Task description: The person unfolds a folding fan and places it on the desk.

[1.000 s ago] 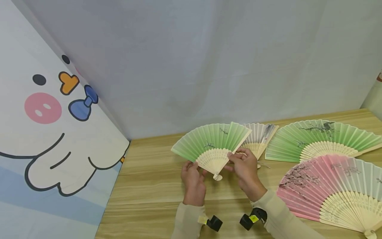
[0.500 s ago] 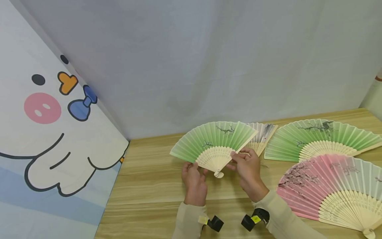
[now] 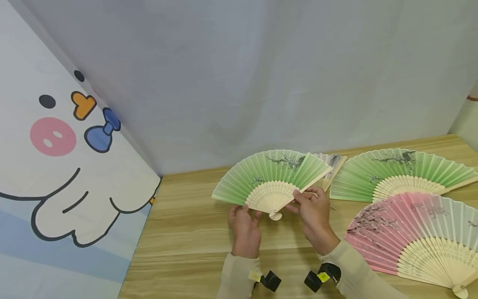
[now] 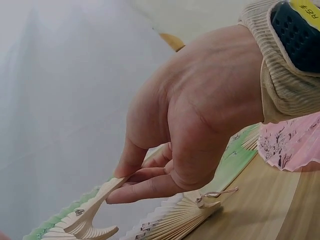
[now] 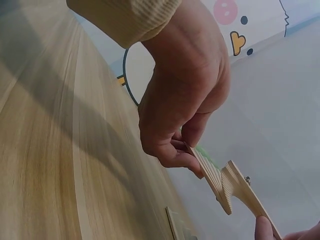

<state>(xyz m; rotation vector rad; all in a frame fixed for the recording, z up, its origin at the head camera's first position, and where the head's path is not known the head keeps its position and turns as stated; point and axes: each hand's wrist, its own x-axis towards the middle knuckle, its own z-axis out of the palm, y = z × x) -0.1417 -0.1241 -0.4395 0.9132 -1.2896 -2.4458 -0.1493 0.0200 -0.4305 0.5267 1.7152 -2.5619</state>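
A green folding fan [image 3: 274,168] with a dark branch print and pale slotted ribs is spread wide over the table in the head view. My left hand [image 3: 245,232] pinches its left outer rib between thumb and fingers. On the other side, my right hand [image 3: 314,214] pinches the right outer rib. The left wrist view shows the right hand [image 4: 185,110], thumb above and fingers beneath the fan's pale guard [image 4: 102,192]. In the right wrist view the left hand [image 5: 185,90] grips the opposite edge of the fan's ribs [image 5: 207,172].
Partly hidden behind the held fan lies a white-and-grey fan [image 3: 334,166]. To the right, another spread green fan [image 3: 407,166] lies behind a pink-and-white fan [image 3: 384,232] on the wooden table [image 3: 183,232]. A grey backdrop [image 3: 239,83] and a cartoon panel [image 3: 74,178] border the table.
My right hand has moved rightward with the outer rib, and the green fan has spread wider, showing more of its branch print. The left hand has stayed nearly in place.
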